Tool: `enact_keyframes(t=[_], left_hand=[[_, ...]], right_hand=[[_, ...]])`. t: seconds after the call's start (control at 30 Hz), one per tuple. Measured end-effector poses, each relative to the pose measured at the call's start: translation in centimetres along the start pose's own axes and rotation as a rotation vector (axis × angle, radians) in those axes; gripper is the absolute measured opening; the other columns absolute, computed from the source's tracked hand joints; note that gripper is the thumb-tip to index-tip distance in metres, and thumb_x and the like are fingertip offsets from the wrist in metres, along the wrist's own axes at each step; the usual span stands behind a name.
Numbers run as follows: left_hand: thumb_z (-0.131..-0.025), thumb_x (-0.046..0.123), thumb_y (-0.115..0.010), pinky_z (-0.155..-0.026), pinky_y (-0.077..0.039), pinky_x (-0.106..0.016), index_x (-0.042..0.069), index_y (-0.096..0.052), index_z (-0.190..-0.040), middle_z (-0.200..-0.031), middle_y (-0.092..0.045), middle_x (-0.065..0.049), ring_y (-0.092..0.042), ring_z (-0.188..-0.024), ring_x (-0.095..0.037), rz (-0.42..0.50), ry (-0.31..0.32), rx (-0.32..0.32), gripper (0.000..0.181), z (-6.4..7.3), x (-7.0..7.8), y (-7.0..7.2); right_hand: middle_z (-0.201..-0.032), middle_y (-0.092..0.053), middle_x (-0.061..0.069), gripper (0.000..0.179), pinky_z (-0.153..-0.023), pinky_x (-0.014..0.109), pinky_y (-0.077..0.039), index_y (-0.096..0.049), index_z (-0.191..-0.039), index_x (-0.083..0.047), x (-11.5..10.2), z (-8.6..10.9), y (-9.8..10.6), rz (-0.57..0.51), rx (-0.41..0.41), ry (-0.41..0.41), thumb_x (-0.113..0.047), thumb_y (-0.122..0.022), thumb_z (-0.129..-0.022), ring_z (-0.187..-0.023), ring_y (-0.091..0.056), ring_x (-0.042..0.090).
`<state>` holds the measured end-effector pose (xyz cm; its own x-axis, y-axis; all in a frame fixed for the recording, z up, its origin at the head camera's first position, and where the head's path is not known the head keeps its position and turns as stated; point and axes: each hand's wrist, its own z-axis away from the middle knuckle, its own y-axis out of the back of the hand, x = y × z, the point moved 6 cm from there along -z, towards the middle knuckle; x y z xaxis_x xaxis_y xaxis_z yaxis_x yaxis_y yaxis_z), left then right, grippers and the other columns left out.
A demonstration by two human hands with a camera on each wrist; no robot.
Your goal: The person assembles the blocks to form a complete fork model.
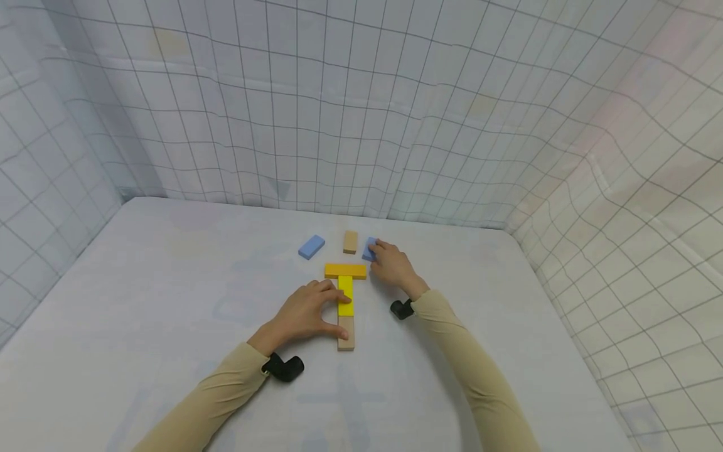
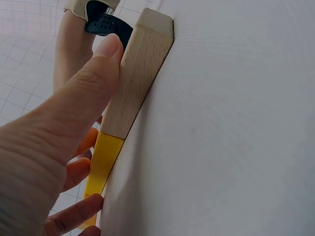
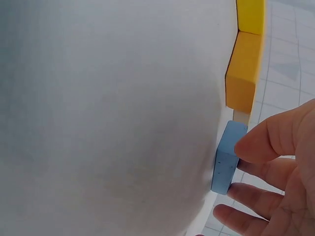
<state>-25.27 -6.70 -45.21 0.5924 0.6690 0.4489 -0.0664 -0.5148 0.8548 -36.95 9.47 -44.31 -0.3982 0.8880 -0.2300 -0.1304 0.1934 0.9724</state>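
Note:
Flat on the white table, several blocks form a T: an orange block lies crosswise at the top, a yellow block runs below it, and a plain wooden block continues the stem. My left hand rests over the stem, its thumb on the wooden block and its index finger at the yellow one, the fingers spread and relaxed. To the right of the orange bar, my right hand pinches a light blue block between thumb and fingers, partly covering it in the head view.
Another blue block lies slanted behind the T's left end. A wooden block stands just behind the orange bar. White grid-patterned curtains enclose the table at the back and sides.

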Motion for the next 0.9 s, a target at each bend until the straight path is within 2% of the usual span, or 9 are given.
enact_keyframes(t=[0.53, 0.9], left_hand=[[-0.064, 0.066, -0.074, -0.075, -0.041, -0.034, 0.021, -0.069, -0.114, -0.098, -0.053, 0.004, -0.048, -0.087, -0.016, 0.012, -0.012, 0.008, 0.067, 0.0, 0.0, 0.0], [-0.064, 0.067, -0.073, -0.075, -0.042, -0.035, 0.021, -0.069, -0.113, -0.098, -0.053, 0.004, -0.048, -0.086, -0.016, 0.014, -0.035, 0.032, 0.067, 0.1, 0.1, 0.1]], right_hand=[[-0.147, -0.036, 0.012, 0.048, -0.098, 0.052, -0.037, -0.046, -0.141, -0.010, -1.0, 0.5, -0.3, 0.027, 0.001, 0.061, -0.015, -0.054, -0.094, -0.130, -0.038, 0.032], [-0.147, -0.038, 0.011, 0.048, -0.099, 0.052, -0.035, -0.048, -0.140, -0.009, -1.2, 0.8, -0.1, -0.007, 0.012, 0.080, -0.011, -0.055, -0.093, -0.129, -0.039, 0.032]])
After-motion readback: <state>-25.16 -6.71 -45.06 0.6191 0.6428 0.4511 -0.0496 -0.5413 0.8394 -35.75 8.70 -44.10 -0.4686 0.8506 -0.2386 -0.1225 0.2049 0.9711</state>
